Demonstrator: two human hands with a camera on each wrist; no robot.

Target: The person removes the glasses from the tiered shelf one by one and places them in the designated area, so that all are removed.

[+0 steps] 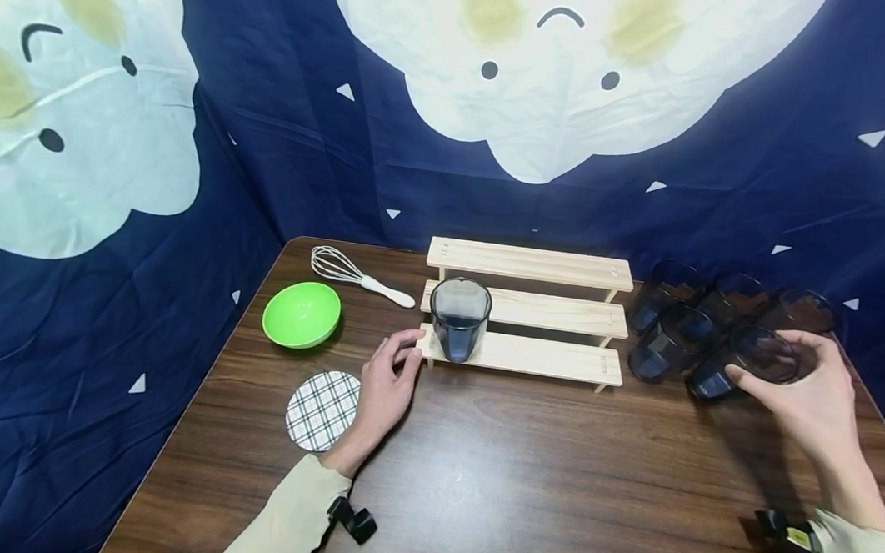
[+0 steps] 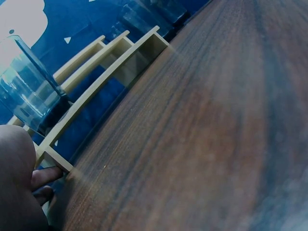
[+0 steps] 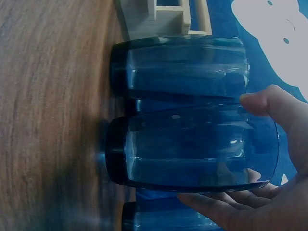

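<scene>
My right hand (image 1: 819, 401) grips a dark blue glass tumbler (image 3: 187, 149) near its rim, thumb on one side and fingers on the other. Its base is close over the table at the front of a group of similar tumblers (image 1: 667, 347). At the left end of a three-tier wooden display stand (image 1: 536, 354), my left hand (image 1: 386, 390) holds the lowest step with thumb and fingers. Another blue tumbler (image 1: 460, 321) stands upright on that step, just right of the left hand.
A green bowl (image 1: 301, 315) and a white whisk (image 1: 367, 281) lie left of the stand. Beside my left wrist is a round checked coaster (image 1: 323, 410). Dark blue cloth with white clouds (image 1: 565, 91) hangs behind the brown wooden table (image 1: 522, 481).
</scene>
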